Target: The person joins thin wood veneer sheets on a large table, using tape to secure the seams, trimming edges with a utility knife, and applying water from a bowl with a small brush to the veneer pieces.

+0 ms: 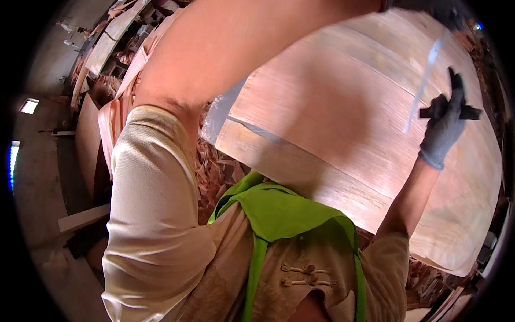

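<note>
Head view: right hand (446, 124) clamps fingers on black bar (471, 113) over wood sheet (327, 118), near right edge; left hand (446, 13) blurred, cannot tell fingers.

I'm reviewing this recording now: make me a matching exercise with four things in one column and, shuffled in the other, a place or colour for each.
Things
1. Left hand
2. Apron
3. Right hand
4. Wood surface

Places and colours
A. Pale, pinkish
B. Grey glove with black fingers
C. Blurred, at the picture's top right
D. Bright green

Right pairs: 1-C; 2-D; 3-B; 4-A
</note>
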`<state>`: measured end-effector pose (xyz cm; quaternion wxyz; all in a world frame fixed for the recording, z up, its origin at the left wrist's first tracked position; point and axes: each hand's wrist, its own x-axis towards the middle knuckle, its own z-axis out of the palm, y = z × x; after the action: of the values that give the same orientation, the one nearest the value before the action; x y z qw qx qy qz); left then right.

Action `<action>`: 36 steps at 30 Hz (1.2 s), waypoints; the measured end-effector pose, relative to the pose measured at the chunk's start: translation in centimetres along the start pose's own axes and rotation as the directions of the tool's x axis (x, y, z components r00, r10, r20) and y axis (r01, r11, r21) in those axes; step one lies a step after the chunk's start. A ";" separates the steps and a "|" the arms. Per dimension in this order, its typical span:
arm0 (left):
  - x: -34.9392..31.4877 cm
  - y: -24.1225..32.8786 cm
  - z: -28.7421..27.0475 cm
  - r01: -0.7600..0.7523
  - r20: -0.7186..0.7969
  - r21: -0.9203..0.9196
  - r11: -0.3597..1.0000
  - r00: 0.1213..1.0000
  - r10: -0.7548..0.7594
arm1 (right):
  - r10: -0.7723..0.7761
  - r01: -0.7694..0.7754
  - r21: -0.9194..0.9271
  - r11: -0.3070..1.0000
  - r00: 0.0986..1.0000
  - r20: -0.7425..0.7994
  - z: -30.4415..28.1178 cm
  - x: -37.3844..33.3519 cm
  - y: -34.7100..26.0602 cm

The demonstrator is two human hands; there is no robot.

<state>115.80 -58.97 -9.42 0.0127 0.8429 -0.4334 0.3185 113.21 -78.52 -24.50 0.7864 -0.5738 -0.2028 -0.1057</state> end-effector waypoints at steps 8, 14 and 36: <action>-1.2 10.4 -3.1 0.345 0.460 -0.888 -0.305 0.689 -0.560 | -0.287 0.239 -0.395 0.887 0.956 -0.067 1.2 -1.0 -1.4; -22.6 10.2 -0.8 0.851 0.427 -0.494 0.180 0.418 -0.802 | 0.091 -0.115 -0.478 0.871 0.993 -0.072 -6.4 -7.3 -4.4; -60.4 29.5 9.0 0.694 0.490 -0.503 -0.515 -0.262 -0.832 | 0.856 -0.838 -0.187 0.512 0.517 0.026 2.1 -37.9 18.4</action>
<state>73.28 -36.42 -57.25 0.6079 0.7151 0.3393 0.0634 86.17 -73.13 -56.51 0.6790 -0.6622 0.0671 0.3098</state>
